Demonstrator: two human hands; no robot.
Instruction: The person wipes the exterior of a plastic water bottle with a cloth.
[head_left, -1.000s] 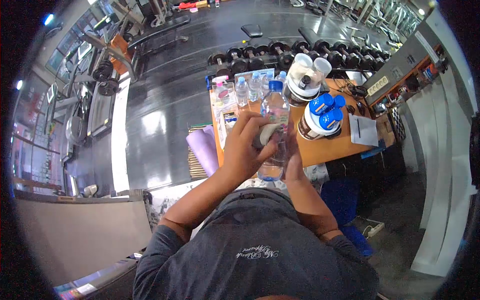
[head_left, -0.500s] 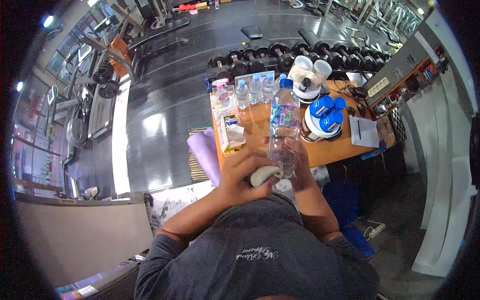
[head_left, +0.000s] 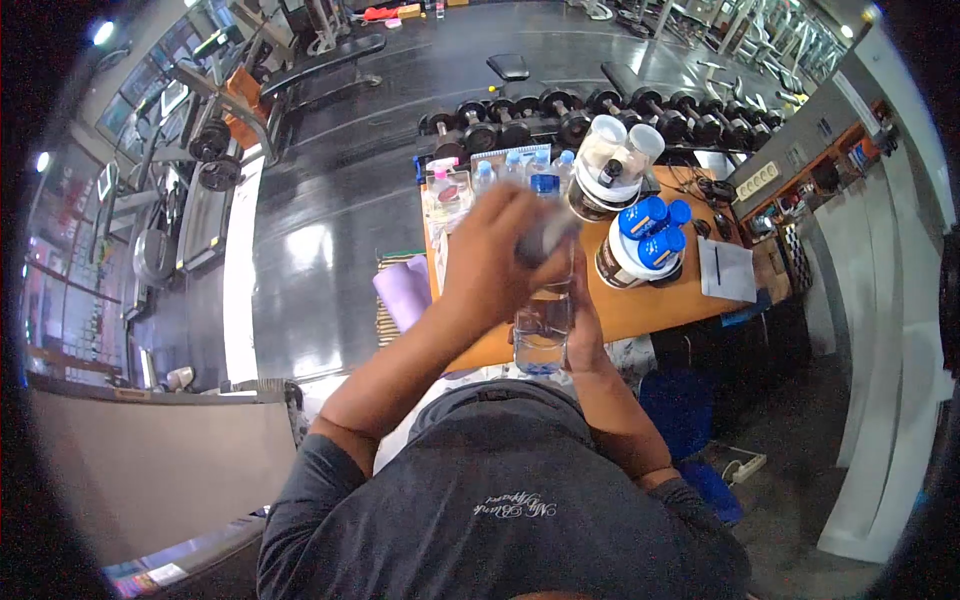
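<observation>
My right hand [head_left: 585, 333] is wrapped round a clear plastic water bottle [head_left: 542, 336] with a blue cap, held upright in front of my chest. Closed round a pale grey-white cloth [head_left: 545, 235], my left hand [head_left: 492, 250] is at the upper part of the bottle, hiding most of its label. The left hand and cloth are smeared by motion. Behind them, several smaller water bottles [head_left: 485, 178] stand on the wooden table [head_left: 610, 312].
Tubs with blue-lidded containers [head_left: 640, 250] and shaker cups [head_left: 620, 150] stand on the table, with a paper and pen [head_left: 727, 268] at right. A rolled purple mat [head_left: 403, 292] leans at left. Dumbbells [head_left: 560, 115] line a rack behind.
My left hand has moved up with the cloth from the bottle's bottom to its upper part. The bottle has shifted slightly left and lower.
</observation>
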